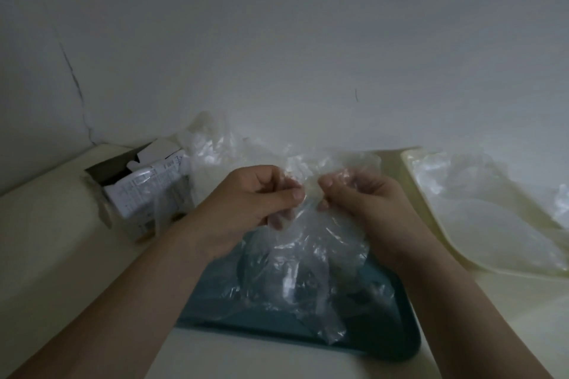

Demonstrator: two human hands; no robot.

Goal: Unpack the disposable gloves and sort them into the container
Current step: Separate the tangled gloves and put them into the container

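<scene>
My left hand (pixel 258 197) and my right hand (pixel 357 194) are held close together above the teal tray (pixel 397 344). Both pinch the top edge of a clear disposable glove (pixel 308 243), which hangs crumpled down over the tray. More clear gloves (pixel 289 283) lie on the tray under it. An opened white glove box (pixel 147 191) lies on its side at the left, just beyond my left wrist. A loose heap of clear plastic (pixel 221 144) sits behind my hands against the wall.
A cream tray (pixel 431 221) at the right holds more clear plastic film (pixel 462 175). Everything rests on a cream table (pixel 46 240) pushed against a white wall, which has a crack at the left.
</scene>
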